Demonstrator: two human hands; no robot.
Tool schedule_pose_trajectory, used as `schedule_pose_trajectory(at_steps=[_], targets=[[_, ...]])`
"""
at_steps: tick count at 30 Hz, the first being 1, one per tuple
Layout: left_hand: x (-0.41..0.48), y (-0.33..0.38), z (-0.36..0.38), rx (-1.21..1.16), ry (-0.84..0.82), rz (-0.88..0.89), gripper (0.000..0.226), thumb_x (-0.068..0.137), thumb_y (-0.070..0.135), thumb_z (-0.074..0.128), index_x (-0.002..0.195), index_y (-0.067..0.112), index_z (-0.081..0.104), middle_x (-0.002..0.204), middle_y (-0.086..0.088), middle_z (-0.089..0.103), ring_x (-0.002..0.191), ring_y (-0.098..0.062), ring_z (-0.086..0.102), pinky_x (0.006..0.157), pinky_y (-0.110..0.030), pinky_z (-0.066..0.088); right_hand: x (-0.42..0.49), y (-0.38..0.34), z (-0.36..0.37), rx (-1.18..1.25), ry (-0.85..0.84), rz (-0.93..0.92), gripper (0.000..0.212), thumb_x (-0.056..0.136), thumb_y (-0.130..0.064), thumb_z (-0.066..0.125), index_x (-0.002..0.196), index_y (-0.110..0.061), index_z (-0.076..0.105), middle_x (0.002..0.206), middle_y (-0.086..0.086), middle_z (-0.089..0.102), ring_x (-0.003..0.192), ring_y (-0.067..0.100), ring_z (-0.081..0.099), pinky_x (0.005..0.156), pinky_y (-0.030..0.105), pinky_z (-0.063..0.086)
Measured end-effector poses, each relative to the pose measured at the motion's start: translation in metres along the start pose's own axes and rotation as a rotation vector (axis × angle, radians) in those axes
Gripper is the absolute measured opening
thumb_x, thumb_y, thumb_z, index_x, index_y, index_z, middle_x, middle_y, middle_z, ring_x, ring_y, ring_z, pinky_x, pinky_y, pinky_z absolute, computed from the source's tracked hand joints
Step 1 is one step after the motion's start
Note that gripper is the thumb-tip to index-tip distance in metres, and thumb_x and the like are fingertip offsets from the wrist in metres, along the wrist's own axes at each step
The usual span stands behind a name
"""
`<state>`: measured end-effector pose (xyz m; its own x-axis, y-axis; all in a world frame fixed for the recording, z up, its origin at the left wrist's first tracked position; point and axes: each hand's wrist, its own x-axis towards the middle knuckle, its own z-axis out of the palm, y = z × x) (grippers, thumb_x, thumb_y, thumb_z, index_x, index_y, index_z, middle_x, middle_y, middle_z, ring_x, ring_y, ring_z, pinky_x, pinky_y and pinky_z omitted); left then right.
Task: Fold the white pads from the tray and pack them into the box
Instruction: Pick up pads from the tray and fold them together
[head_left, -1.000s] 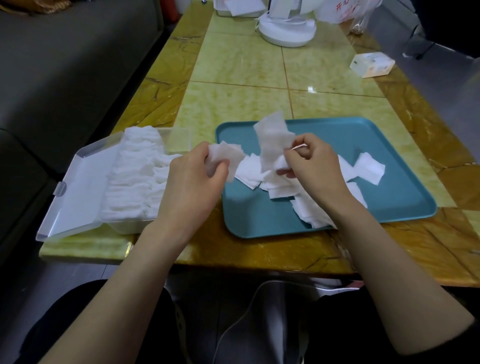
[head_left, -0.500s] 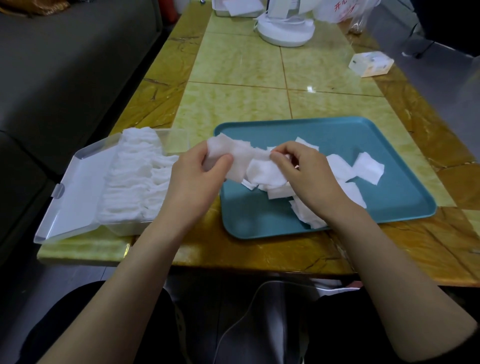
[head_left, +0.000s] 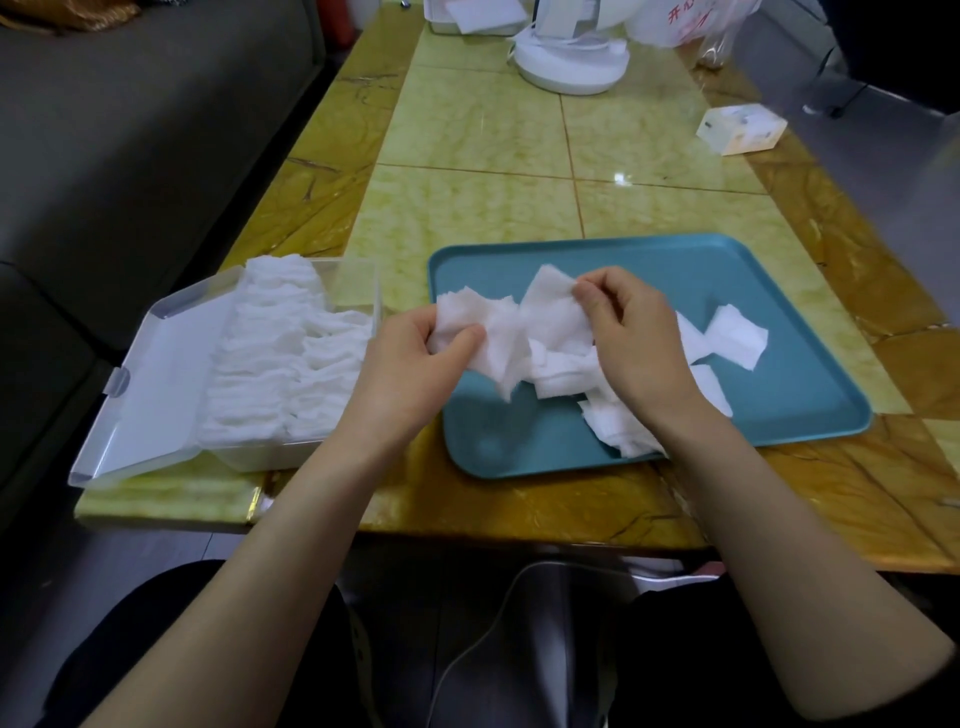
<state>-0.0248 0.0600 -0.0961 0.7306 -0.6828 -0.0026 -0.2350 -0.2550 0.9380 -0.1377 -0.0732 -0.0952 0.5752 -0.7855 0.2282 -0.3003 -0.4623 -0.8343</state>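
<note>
Head camera: above the tray (head_left: 779, 415), over its left half, my left hand (head_left: 410, 358) pinches one white pad (head_left: 483, 332) and my right hand (head_left: 639, 343) pinches a second pad (head_left: 556, 317) in its fingers (head_left: 589, 296), both held clear of the loose pads (head_left: 737, 338) for folding, I judge. The open box (head_left: 291, 452) sits just left of the tray.

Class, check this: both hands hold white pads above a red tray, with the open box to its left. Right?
No: the head view shows a teal tray, not red. The left hand, right hand, pads and box are as stated.

Dim — tabletop (head_left: 621, 179) glare, edges warped
</note>
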Motion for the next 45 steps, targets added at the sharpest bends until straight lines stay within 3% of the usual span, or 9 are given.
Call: schedule_pose_trajectory(at_steps=[4,9,15,18,20,25,29,35,45], targets=[[0.002,-0.005,-0.001,0.136,0.031,0.056,0.009,0.089,0.018,0.059,0.087,0.012,0.065,0.100,-0.005,0.065,0.094,-0.019,0.060,0.076,-0.031,0.045,-0.001,-0.005,-0.004,0.108,0.018,0.045,0.021,0.097,-0.018,0.047,0.078,-0.023,0.055,0.066,-0.010,0.050,0.058,0.004,0.044,0.056,0.013,0.038],[0.001,-0.003,0.001,0.095,0.016,0.071,0.006,0.086,0.020,0.063,0.090,0.023,0.067,0.107,-0.001,0.063,0.101,-0.013,0.059,0.081,-0.026,0.044,-0.011,-0.022,-0.001,0.491,-0.349,0.028,0.017,0.095,-0.012,0.050,0.082,-0.015,0.060,0.070,-0.005,0.058,0.062,0.001,0.054,0.057,0.015,0.047],[-0.002,0.000,0.002,-0.070,-0.096,0.045,0.044,0.085,0.037,0.044,0.086,-0.001,0.066,0.085,-0.011,0.065,0.079,-0.015,0.056,0.075,-0.040,0.046,-0.014,-0.009,0.012,0.243,-0.208,-0.060,0.008,0.090,-0.015,0.060,0.084,-0.018,0.064,0.069,-0.004,0.062,0.063,0.008,0.057,0.054,0.022,0.050],[-0.004,0.003,0.001,-0.146,-0.154,-0.046,0.042,0.093,0.050,0.043,0.078,0.023,0.071,0.092,0.001,0.074,0.093,-0.018,0.067,0.089,-0.040,0.049,-0.015,-0.007,0.014,0.211,-0.148,-0.097,0.006,0.089,-0.016,0.061,0.083,-0.017,0.063,0.071,-0.005,0.061,0.062,0.008,0.056,0.051,0.022,0.051],[-0.006,0.003,0.001,-0.074,-0.181,-0.017,0.049,0.082,0.060,0.048,0.086,0.018,0.073,0.091,-0.005,0.074,0.091,-0.021,0.068,0.085,-0.041,0.051,-0.017,-0.006,0.019,0.152,-0.146,-0.119,0.007,0.089,-0.016,0.062,0.082,-0.018,0.062,0.070,-0.009,0.060,0.061,0.006,0.054,0.052,0.021,0.050],[-0.005,-0.001,-0.001,0.189,0.021,0.174,0.028,0.094,0.021,0.056,0.072,0.005,0.059,0.054,0.003,0.045,0.051,-0.003,0.043,0.049,-0.017,0.033,-0.010,0.001,0.018,0.109,-0.171,-0.101,0.008,0.092,-0.016,0.056,0.088,-0.015,0.063,0.078,-0.007,0.063,0.071,0.002,0.058,0.065,0.014,0.048],[-0.001,-0.002,-0.008,0.232,0.182,0.207,0.039,0.095,0.020,0.054,0.059,0.014,0.038,0.052,0.006,0.032,0.048,-0.002,0.036,0.047,-0.018,0.028,-0.004,0.021,0.017,-0.354,-0.336,-0.126,0.040,0.087,-0.033,0.062,0.124,-0.017,0.057,0.121,0.000,0.059,0.116,0.016,0.047,0.092,0.016,0.030],[0.001,-0.004,-0.010,0.224,0.228,0.216,0.037,0.095,0.022,0.053,0.068,-0.002,0.046,0.055,0.002,0.033,0.053,-0.010,0.029,0.050,-0.023,0.026,-0.011,0.016,0.035,-0.669,-0.396,-0.313,0.051,0.085,-0.047,0.058,0.128,-0.020,0.051,0.123,0.003,0.052,0.110,0.024,0.039,0.092,0.032,0.031],[0.003,-0.004,-0.010,0.195,0.221,0.204,0.038,0.095,0.022,0.053,0.061,0.013,0.038,0.055,0.004,0.031,0.052,-0.009,0.030,0.049,-0.022,0.026,-0.008,0.017,0.028,-0.325,-0.273,-0.045,0.016,0.086,-0.015,0.057,0.101,-0.009,0.057,0.096,0.007,0.063,0.089,0.023,0.056,0.075,0.032,0.042]])
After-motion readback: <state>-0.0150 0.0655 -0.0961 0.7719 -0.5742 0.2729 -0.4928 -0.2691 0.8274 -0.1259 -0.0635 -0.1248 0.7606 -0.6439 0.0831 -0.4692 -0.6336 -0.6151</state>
